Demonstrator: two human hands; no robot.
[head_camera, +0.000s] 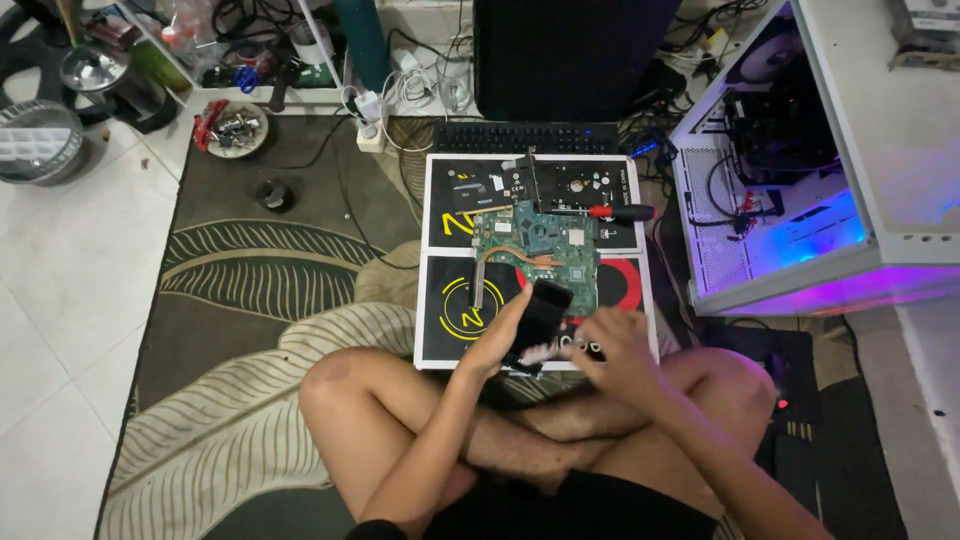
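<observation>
My left hand holds a small black boxy part upright over the near edge of a black work mat. My right hand is just right of it, fingers curled at the part's lower end where something pale shows. Beyond the hands a green laptop motherboard with copper heat pipes lies on the mat. A red-handled screwdriver rests at its far right, next to black flat parts. My crossed legs are below the mat.
A dark monitor and keyboard stand behind the mat. An open white computer case with purple light sits at right. A bowl of small hardware, a power strip with cables and a shelf lie at the back left, on a leaf-patterned rug.
</observation>
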